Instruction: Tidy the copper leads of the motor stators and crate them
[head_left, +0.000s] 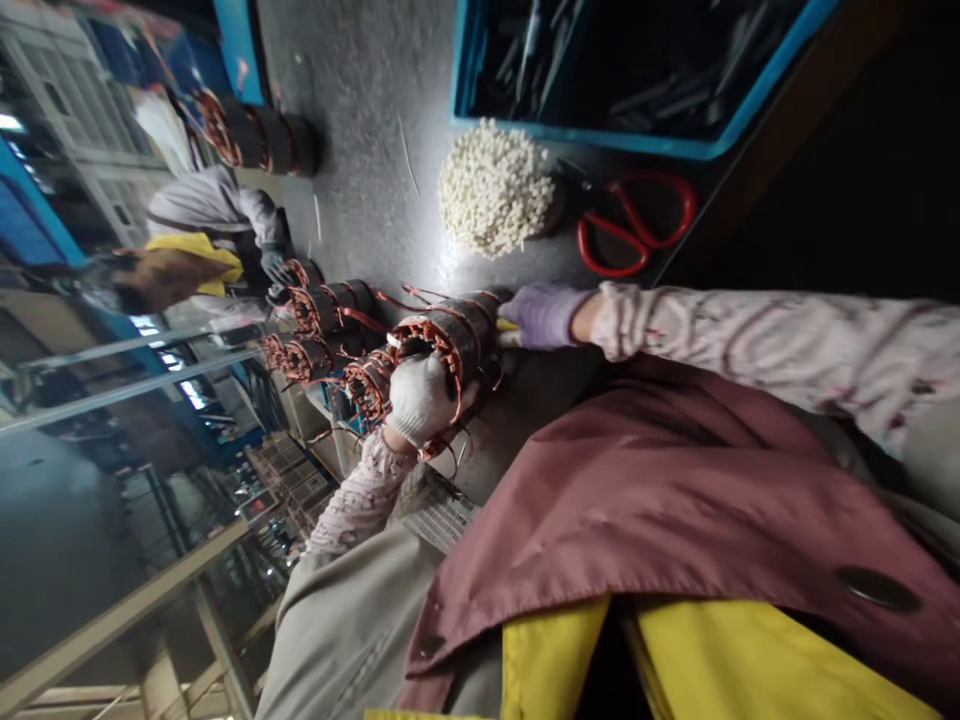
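Observation:
A motor stator [469,325] with copper windings lies on its side at the table edge in front of me. My left hand [421,402], in a white glove, grips its near end ring, with the fingers partly hidden in the bore. At the stator's other end is my right hand [546,316], in a purple glove, closed around a yellow-edged thing [508,326] whose kind I cannot make out. Loose copper leads stick out around the stator. Another stator [367,388] stands just beyond my left hand.
Red-handled scissors [615,245] and a bundle of white sticks or tubes [495,190] lie on the dark table [360,200]. A blue bin [600,138] holds slim pieces. A co-worker [210,215] handles more stators [319,308]; another stator [274,140] lies farther off.

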